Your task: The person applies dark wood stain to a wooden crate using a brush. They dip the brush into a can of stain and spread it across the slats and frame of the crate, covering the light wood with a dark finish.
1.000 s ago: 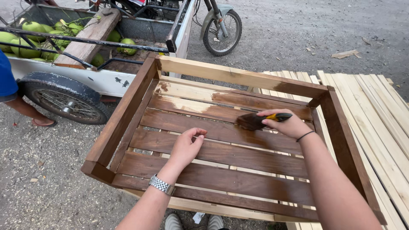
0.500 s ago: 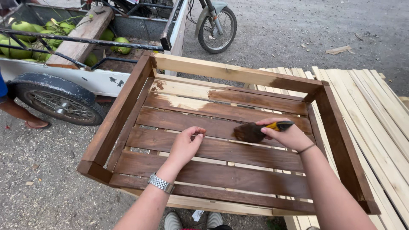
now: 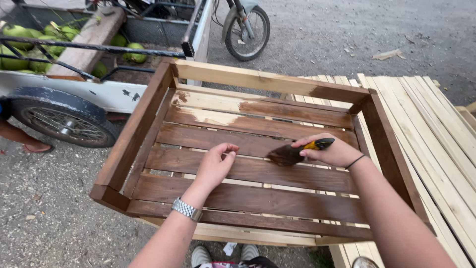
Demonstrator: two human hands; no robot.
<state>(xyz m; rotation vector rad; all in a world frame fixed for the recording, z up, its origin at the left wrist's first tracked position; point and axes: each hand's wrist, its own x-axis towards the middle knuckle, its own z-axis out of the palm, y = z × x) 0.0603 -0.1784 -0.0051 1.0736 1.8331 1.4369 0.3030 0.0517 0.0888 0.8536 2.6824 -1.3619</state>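
Wooden crate (image 3: 148,119), slatted, is set on a stack of pale wooden slats (image 3: 426,124) over gravel ground; most slats are stained dark brown, with 2 far slats and the far rail partly bare. At left, a cart (image 3: 74,94) loaded with green coconuts (image 3: 134,52) is seen, with a wheel (image 3: 248,32) beyond. Left hand (image 3: 215,166), loosely curled and holding nothing, is rested on a stained slat mid-crate. Right hand (image 3: 337,151) is closed around a yellow-handled paintbrush (image 3: 290,155), its dark bristles pressed to the slat.
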